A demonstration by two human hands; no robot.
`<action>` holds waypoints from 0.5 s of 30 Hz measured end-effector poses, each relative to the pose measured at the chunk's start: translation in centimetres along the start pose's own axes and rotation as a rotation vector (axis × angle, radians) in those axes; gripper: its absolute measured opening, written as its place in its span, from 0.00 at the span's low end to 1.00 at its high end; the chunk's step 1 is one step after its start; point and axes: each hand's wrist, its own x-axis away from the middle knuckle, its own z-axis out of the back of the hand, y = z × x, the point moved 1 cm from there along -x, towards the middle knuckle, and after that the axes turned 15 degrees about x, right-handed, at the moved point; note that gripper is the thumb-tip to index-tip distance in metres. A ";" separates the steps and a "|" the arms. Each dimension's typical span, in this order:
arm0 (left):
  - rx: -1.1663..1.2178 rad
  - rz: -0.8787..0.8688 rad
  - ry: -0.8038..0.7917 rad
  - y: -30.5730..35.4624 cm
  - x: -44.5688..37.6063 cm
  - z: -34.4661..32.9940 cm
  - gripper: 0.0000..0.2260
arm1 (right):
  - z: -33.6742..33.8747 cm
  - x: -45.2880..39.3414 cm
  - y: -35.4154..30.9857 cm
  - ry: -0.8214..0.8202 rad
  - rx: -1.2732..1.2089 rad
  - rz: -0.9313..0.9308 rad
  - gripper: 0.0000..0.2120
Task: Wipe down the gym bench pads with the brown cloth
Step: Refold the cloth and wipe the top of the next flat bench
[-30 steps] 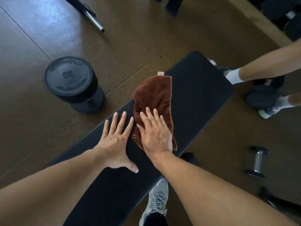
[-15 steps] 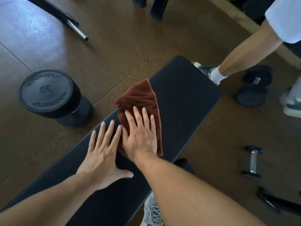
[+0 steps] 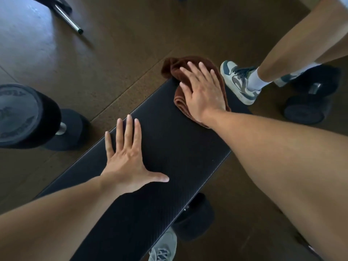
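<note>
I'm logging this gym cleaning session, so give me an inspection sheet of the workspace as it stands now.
Surface: black bench pad, textured, lying diagonally over a brown floor.
Job's things: brown cloth, bunched at the pad's far end, partly hanging past the edge.
Clutter: large dumbbell on the floor at the left; second dumbbell at the right; chrome bar at the upper left.
Hands: right hand pressed flat on the cloth; left hand spread flat on the bare pad.
Cables: nothing seen.
Surroundings: another person's sneaker beside the pad's far end.
</note>
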 end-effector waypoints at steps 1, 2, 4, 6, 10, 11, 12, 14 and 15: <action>-0.003 0.009 -0.019 0.2 0.0 0.1 0.73 | 0.0 0.0 1.0 -0.001 -0.003 -0.019 0.25; -0.006 0.019 -0.032 0.3 0.0 0.3 0.73 | 0.0 0.1 1.9 -0.008 -0.014 -0.048 0.25; -0.016 0.049 -0.060 0.5 -0.1 0.5 0.74 | 0.0 0.8 3.5 -0.035 -0.058 -0.120 0.25; -0.016 0.082 -0.087 0.7 -0.1 0.6 0.74 | -0.3 2.4 5.1 -0.054 -0.095 -0.200 0.26; -0.014 0.090 -0.102 1.0 0.0 0.8 0.75 | -1.1 7.0 7.3 -0.039 -0.131 -0.417 0.26; -0.009 0.088 -0.105 1.1 0.0 0.8 0.75 | -1.4 8.0 7.2 -0.031 -0.132 -0.448 0.26; -0.008 0.083 -0.106 1.1 0.0 0.7 0.75 | -1.6 8.9 6.9 -0.020 -0.127 -0.472 0.26; -0.021 0.075 -0.090 1.0 0.0 0.7 0.75 | -2.1 10.6 5.7 0.002 -0.100 -0.484 0.25; -0.028 0.072 -0.086 0.9 0.0 0.8 0.75 | -2.3 11.4 5.0 0.007 -0.084 -0.469 0.25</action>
